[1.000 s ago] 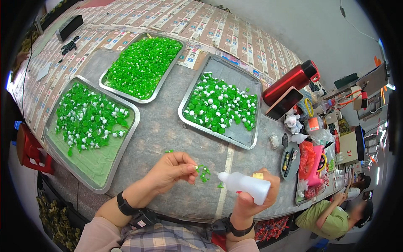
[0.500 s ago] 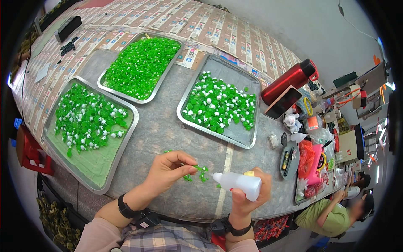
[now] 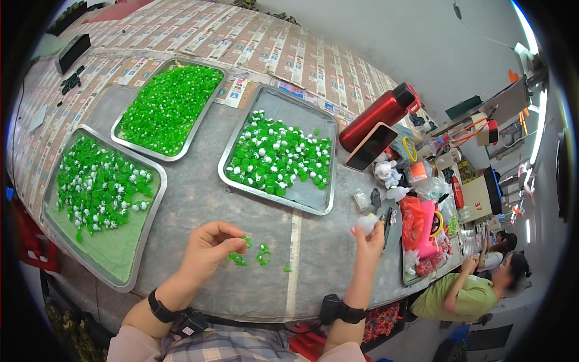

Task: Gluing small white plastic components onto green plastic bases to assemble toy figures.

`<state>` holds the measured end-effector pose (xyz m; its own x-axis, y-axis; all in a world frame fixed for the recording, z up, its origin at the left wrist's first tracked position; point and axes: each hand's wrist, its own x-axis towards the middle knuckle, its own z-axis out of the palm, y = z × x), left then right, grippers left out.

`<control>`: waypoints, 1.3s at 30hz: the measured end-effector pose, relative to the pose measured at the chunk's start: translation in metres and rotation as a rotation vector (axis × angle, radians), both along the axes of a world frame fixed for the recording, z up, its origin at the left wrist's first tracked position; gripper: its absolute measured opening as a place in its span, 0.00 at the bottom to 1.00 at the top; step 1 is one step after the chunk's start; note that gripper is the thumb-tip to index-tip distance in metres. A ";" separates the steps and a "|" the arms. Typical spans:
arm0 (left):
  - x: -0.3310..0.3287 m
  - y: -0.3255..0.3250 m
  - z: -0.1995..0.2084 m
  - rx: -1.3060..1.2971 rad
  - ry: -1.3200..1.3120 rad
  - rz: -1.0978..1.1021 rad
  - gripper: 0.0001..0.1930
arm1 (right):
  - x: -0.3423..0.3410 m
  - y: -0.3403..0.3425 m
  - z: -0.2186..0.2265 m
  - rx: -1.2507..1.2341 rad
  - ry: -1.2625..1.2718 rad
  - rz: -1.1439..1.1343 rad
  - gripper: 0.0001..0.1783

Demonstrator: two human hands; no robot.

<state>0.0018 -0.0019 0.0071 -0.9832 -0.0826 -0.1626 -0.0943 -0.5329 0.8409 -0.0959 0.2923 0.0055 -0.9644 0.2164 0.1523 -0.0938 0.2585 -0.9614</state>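
Note:
My left hand (image 3: 208, 248) is closed in a pinch on a small green plastic piece (image 3: 247, 242), just above the tabletop. Below its fingertips lie a few more green pieces (image 3: 263, 253). Further right, my right hand (image 3: 369, 239) grips a white squeeze bottle (image 3: 365, 224), raised beside the grey dish; the fingers hide part of the bottle. Ahead of my hands, a metal tray (image 3: 316, 194) holds green pieces with white eyeballs. Similar pieces fill part of the left tray (image 3: 114, 256). Many small green pieces cover the back tray (image 3: 164, 158).
A red thermos (image 3: 377, 117) stands behind a propped phone (image 3: 371, 146). On the right are a grey dish (image 3: 393, 232), a red plastic bag (image 3: 414, 218) and a pink tool (image 3: 427, 232). Beyond the right table edge, another person (image 3: 461, 295) in green is working.
My right hand has drawn the bottle away from the pinched piece, up and right toward the grey dish. My left hand keeps its pinch. The whole view has shifted as my head turned.

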 end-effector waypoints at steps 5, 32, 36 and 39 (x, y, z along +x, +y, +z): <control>-0.001 0.003 0.000 0.021 0.011 -0.018 0.05 | 0.007 0.019 -0.012 0.611 0.280 -0.291 0.23; 0.000 -0.003 0.002 0.100 -0.033 -0.109 0.06 | 0.046 -0.122 0.038 -0.291 -0.255 0.639 0.10; 0.000 -0.002 0.003 0.116 -0.036 -0.114 0.06 | 0.060 -0.137 0.027 -0.472 -0.279 0.624 0.11; 0.000 -0.002 0.001 0.112 -0.050 -0.097 0.07 | 0.062 -0.139 0.026 -0.475 -0.280 0.634 0.11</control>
